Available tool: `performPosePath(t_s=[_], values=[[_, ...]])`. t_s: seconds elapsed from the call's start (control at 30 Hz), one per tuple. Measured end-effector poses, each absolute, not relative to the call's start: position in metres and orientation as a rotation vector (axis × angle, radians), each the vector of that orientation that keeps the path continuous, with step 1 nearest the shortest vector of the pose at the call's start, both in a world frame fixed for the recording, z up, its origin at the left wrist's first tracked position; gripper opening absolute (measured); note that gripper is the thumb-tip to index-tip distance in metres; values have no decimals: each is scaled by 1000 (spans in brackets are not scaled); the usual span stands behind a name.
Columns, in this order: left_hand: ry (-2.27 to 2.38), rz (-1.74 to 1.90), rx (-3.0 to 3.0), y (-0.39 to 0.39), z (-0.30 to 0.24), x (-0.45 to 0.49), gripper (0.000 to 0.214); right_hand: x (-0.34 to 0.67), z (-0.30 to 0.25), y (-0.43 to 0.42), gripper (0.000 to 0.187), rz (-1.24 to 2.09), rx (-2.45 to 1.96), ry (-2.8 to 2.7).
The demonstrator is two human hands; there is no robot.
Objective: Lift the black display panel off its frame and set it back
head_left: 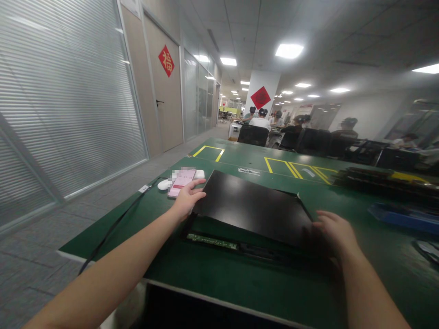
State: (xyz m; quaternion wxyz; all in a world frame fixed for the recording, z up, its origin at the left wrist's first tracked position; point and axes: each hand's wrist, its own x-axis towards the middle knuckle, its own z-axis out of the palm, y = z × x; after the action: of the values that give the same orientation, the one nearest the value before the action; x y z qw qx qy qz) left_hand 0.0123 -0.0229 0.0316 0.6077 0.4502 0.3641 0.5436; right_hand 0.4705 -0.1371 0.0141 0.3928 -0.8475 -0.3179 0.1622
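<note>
A dark, glossy screen panel (254,205) lies slightly tilted in front of me over the green table. My left hand (187,198) grips its left edge, thumb and index finger showing at the rim. At the right edge, my right hand (334,230) is closed on the panel, its fingertips partly hidden and a little blurred. Below the panel's near edge runs a black strip with a narrow green circuit board (212,241). A phone (180,183) with a lit pinkish screen lies just beyond my left hand.
The green tabletop (164,256) carries yellow tape marks (279,161). Near the phone are a white mouse (163,184) and a black cable (116,226). On the right lie a stack of dark panels (384,183) and a blue tray (404,219). People sit farther back.
</note>
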Motion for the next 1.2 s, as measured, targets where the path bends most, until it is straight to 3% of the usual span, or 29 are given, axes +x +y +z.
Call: performPosePath(t_s=[0.13,0.33,0.67,1.2], values=[[895,1222,973,-27,37,14,62,474,12,-136,50,403,-2176,-832],[962,1170,856,-21,30,14,71,471,17,-137,41,320,-2254,-926],[875,1095,879,-15,24,12,32,464,24,-138,41,285,-2282,-938],[915,1139,979,-20,23,13,41,455,31,-141,38,263,-2325,-970]])
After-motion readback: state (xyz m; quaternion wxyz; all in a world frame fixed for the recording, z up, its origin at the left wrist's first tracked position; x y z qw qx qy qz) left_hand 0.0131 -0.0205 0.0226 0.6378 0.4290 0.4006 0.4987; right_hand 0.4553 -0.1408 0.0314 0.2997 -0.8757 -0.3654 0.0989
